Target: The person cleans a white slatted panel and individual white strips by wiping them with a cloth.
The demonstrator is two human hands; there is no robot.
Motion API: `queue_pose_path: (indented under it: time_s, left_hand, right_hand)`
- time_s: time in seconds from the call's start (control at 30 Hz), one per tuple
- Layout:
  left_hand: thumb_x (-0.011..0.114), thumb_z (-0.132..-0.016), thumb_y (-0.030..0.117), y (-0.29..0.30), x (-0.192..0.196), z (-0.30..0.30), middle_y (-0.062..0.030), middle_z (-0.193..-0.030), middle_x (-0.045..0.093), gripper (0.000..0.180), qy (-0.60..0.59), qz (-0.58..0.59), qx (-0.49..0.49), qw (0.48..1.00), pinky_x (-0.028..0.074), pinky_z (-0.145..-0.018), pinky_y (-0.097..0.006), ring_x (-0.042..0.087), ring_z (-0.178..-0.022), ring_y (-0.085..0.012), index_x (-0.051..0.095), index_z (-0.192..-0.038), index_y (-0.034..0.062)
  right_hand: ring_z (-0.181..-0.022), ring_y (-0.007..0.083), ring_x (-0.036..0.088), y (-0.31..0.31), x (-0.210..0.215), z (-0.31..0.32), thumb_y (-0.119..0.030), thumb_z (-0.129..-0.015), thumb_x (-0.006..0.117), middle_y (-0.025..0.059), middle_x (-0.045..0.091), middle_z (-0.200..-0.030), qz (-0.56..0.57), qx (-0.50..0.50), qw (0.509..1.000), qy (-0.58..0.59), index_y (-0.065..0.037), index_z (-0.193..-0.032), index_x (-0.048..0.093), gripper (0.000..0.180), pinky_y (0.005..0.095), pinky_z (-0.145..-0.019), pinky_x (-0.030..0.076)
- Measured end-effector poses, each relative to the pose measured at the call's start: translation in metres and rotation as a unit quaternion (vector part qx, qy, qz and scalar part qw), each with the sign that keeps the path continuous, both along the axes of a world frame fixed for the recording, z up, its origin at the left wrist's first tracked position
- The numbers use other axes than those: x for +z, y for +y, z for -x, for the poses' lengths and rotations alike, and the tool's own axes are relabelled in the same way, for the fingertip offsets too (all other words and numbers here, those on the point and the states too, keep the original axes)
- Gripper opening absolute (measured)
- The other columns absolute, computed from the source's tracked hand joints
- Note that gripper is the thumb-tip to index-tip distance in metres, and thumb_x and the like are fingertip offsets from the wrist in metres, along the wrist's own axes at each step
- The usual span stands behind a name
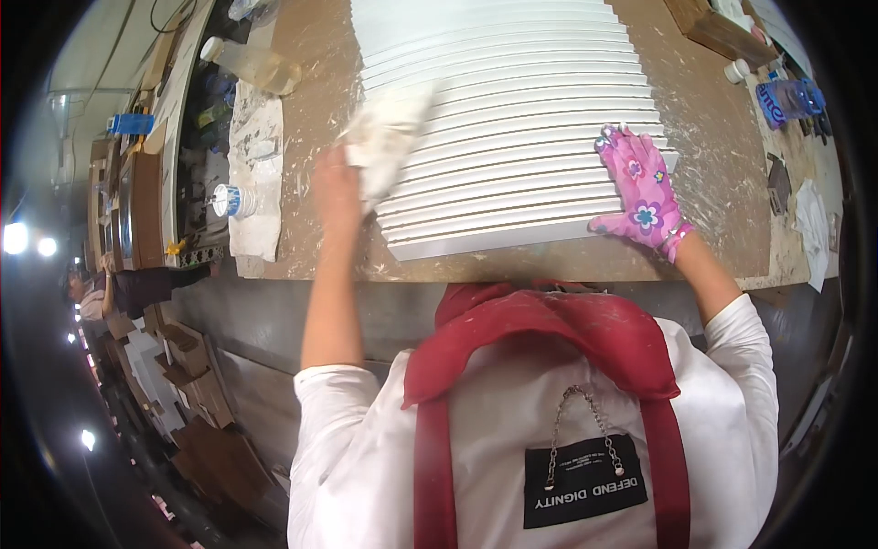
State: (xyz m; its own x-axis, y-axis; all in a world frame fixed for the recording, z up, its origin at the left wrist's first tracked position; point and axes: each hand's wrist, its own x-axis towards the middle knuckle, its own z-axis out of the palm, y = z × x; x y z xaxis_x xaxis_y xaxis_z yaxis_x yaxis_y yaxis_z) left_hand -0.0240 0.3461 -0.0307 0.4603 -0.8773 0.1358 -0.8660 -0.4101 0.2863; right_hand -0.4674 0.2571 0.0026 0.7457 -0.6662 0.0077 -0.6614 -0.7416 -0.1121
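Observation:
A row of long white slats [512, 156] lies side by side across the brown, paint-marked tabletop, with narrow gaps between them. My bare left hand [337, 183] is at the slats' left ends, closed on an off-white cloth [389, 137]. Motion blurs both the hand and the cloth, which hangs over the slat ends. In a pink flowered glove, my right hand [637, 188] lies on the right ends of the nearer slats. Its fingers stretch away from me and the thumb points left along the nearest slat.
At the table's left are a bottle of yellowish liquid [251, 66] and a small white tub [229, 199] by a stained sheet. A water bottle with a purple label [788, 101] stands at right, near a white rag [811, 224]. Another person [137, 288] is far left.

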Motion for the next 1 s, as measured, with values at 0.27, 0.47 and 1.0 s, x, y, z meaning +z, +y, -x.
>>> queue_pose_path:
  time_s: [0.27, 0.47, 1.0]
  left_hand:
    - [0.065, -0.083, 0.026, -0.054, 0.027, 0.144, -0.0164, -0.125, 0.054, 0.028, 0.014, 0.078, -0.259, 0.963, 0.043, -0.093, -0.047, 0.052, -0.110, -0.0347, 0.064, -0.109, 0.0158]
    - [0.054, -0.092, 0.028, -0.021, -0.008, 0.035, -0.0158, -0.120, 0.057, 0.031, -0.077, 0.059, -0.128, 0.987, 0.042, -0.096, -0.042, 0.051, -0.114, -0.0325, 0.062, -0.116, 0.0098]
    - [0.056, -0.084, 0.026, -0.010, 0.072, 0.111, -0.0204, -0.147, 0.032, 0.069, 0.257, 0.183, -0.276, 0.908, 0.021, -0.113, -0.045, 0.028, -0.137, -0.0314, 0.032, -0.141, -0.0051]
  right_hand:
    - [-0.140, 0.0377, 0.024, 0.001, 0.003, -0.003, -0.072, -0.070, 0.057, 0.0210, 0.031, -0.148, -0.010, -0.004, 1.000, 0.001, 0.000, -0.140, 0.038, 0.102, 0.0495, -0.115, 0.012]
    - [-0.140, 0.0374, 0.023, 0.001, 0.000, 0.005, -0.074, -0.070, 0.055, 0.0209, 0.032, -0.147, -0.018, -0.026, 0.999, 0.021, 0.000, -0.140, 0.037, 0.103, 0.0486, -0.116, 0.012]
    - [-0.104, 0.0231, 0.060, -0.016, 0.055, -0.136, -0.018, -0.086, 0.057, 0.0151, 0.058, -0.116, -0.191, -0.008, 0.901, -0.390, -0.004, -0.131, 0.049, 0.047, 0.0353, -0.088, 0.051]
